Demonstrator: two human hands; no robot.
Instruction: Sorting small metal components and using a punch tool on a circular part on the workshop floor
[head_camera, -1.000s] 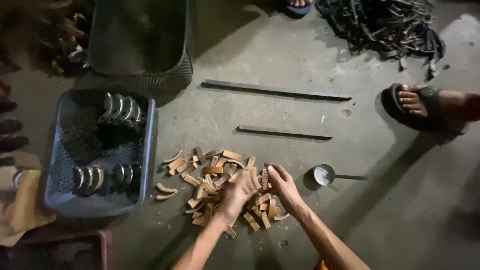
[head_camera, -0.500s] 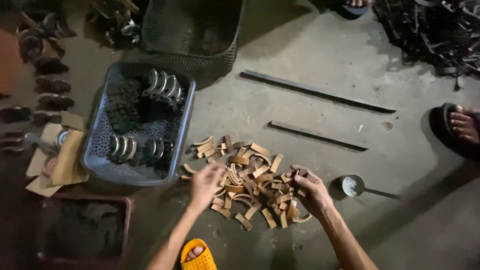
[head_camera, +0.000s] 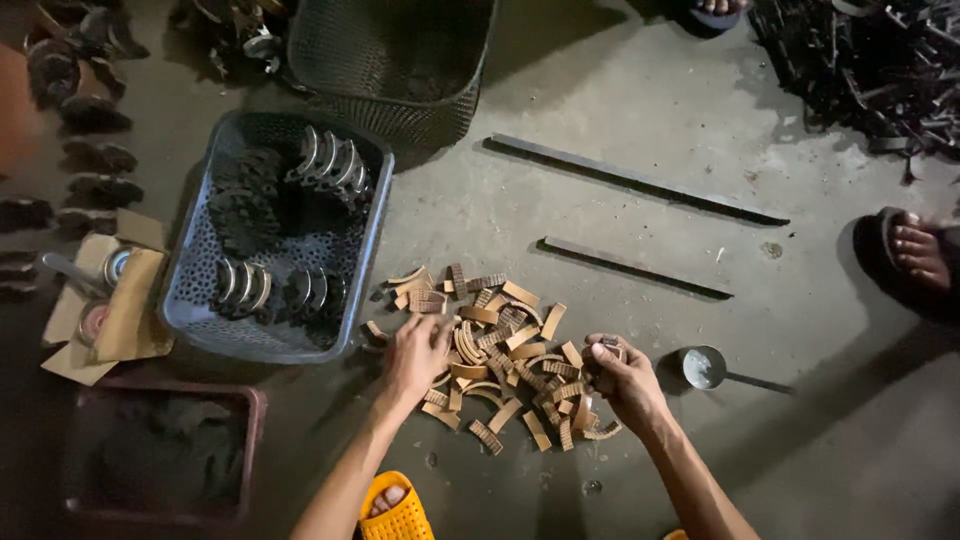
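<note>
A heap of several small curved tan pieces lies on the concrete floor in front of me. My left hand rests palm down on the heap's left edge, fingers spread over a few pieces. My right hand is curled at the heap's right edge and grips a small bundle of the tan pieces. A grey perforated plastic basket to the left of the heap holds curved metal parts and dark ones.
Two flat metal bars lie beyond the heap. A small metal ladle sits right of my right hand. A black mesh basket stands at the back. Another person's sandalled foot is at right; my yellow sandal is below.
The view has shifted, so the basket and heap sit further right. My left hand moved from the heap's middle to its left edge. My right hand closed on a bundle of pieces.
</note>
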